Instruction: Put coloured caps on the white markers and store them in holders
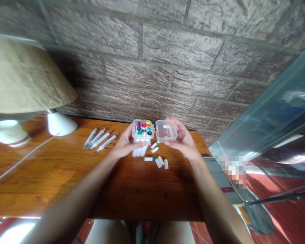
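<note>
A clear plastic marker case (139,148) stands upright, packed with markers whose coloured ends (144,127) face up. My left hand (125,142) wraps round its left side, thumb across the front. Hinged open to the right is the case's clear lid (166,131), which my right hand (181,139) grips at its right side. Below the lid and case, several white marker caps with coloured ends (161,160) lie loose on the wooden table (152,193). The far fingers of both hands are partly hidden.
Several grey-white markers (100,139) lie to the left. A lamp with a printed shade (27,74) and a white cup-like object (8,132) stand at far left, a cable (22,159) crossing the table. A phone (223,181) lies at the right edge; a brick wall (155,67) rises behind.
</note>
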`<state>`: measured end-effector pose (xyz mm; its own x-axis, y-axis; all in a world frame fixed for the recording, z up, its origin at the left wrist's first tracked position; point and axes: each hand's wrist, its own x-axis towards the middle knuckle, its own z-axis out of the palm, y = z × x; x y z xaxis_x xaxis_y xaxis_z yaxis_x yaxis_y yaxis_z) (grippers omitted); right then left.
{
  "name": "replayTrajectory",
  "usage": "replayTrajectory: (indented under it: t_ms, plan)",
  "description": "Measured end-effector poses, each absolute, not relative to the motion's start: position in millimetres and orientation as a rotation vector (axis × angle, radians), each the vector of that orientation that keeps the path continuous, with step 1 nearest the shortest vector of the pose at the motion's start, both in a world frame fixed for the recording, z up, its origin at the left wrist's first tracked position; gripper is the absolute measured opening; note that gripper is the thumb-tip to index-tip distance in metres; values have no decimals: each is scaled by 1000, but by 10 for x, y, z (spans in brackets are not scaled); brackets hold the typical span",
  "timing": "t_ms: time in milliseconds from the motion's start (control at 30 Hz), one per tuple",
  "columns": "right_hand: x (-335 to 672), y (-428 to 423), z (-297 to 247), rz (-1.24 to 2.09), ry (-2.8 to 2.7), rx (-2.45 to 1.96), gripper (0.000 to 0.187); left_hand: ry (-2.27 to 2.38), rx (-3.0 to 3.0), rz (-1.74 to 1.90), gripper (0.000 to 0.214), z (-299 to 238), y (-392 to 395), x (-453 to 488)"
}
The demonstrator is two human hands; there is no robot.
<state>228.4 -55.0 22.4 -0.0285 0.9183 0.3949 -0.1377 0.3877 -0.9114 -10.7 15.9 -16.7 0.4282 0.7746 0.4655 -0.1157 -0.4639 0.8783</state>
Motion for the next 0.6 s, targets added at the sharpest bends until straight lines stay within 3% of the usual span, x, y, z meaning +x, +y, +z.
replayTrajectory:
  t_ms: [367,600]
  plan:
    - [2333,-499,150,1043,-1198,-757,75,537,1725,1114,74,-180,128,-44]
    - [2297,-472,110,1365,-962,-575,50,579,1656,1144,67,-212,250,-121]
